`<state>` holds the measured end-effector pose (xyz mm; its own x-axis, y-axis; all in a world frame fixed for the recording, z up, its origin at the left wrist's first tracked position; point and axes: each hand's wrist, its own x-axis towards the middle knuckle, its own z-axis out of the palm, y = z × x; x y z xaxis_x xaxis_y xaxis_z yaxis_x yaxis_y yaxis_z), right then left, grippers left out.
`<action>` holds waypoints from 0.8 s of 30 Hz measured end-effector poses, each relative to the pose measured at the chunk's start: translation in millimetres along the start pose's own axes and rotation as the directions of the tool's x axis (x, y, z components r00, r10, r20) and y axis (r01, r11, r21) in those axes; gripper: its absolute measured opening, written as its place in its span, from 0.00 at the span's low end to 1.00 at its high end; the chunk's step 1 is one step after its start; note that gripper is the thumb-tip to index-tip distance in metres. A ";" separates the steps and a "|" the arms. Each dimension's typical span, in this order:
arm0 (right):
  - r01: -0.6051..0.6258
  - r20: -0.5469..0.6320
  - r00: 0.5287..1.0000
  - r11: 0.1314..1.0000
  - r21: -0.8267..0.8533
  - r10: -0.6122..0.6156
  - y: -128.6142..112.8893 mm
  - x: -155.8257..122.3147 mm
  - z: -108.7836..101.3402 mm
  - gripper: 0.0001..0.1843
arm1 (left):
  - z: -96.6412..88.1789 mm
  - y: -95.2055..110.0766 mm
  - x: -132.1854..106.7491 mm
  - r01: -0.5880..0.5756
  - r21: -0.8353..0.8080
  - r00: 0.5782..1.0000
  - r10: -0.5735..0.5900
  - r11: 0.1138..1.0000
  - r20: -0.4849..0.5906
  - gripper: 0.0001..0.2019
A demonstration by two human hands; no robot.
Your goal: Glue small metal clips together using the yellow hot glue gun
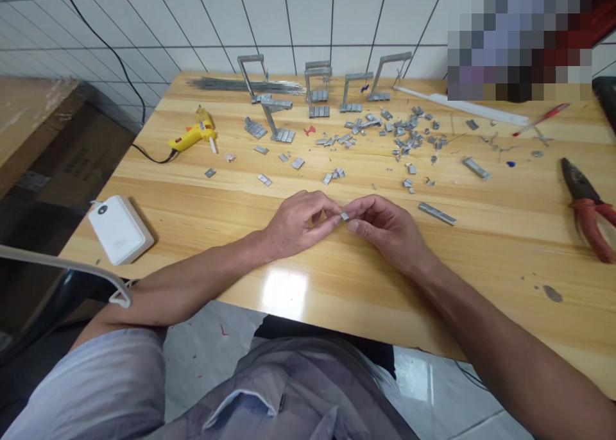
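Note:
Between the fingertips of both hands sits a small grey metal piece (344, 215), held just above the wooden table. My left hand (308, 220) pinches it from the left with thumb and forefinger. From the right, my right hand (380, 225) has its thumb and forefinger closed at the piece's other side. Beyond the hands lie several loose grey metal pieces (334, 175). A longer grey metal strip (437, 213) rests right of my right hand. Farther back stand several bent grey metal frames (318, 87) with segmented feet.
A yellow glue gun (197, 134) and a white power bank (120, 230) lie at left. Red-handled pliers (590, 212) and a red pen (541, 119) are at right. Thin wires (245, 85) lie along the tiled wall, and many scraps (409, 132) are scattered behind the hands.

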<state>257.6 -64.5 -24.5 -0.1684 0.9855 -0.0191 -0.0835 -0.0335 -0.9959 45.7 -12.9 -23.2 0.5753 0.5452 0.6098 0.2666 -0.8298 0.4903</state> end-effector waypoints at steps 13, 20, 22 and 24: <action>0.027 -0.079 0.996 0.993 -0.111 -0.036 1.4 -7.0 5.7 0.14 | -0.4 2.8 0.1 -0.041 0.064 0.998 0.044 0.997 -0.038 0.04; 0.006 -0.038 0.999 0.999 -0.037 -0.007 0.6 -4.7 8.7 0.19 | 1.9 3.0 -1.0 -0.029 0.086 0.999 0.031 0.996 -0.018 0.04; 0.000 -0.029 1.000 0.999 -0.036 -0.001 0.8 -4.4 8.4 0.19 | 2.3 2.7 -1.1 -0.047 0.073 0.999 0.048 0.996 -0.022 0.05; 0.004 -0.022 1.000 0.999 -0.038 -0.005 1.4 -4.2 7.6 0.18 | 2.8 2.4 -1.3 -0.060 0.065 0.998 0.061 0.996 -0.024 0.05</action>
<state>250.7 -69.9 -25.2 -0.1463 0.9891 -0.0160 -0.0472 -0.0232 -0.9986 47.8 -15.9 -24.6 0.5720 0.4960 0.6533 0.2812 -0.8668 0.4119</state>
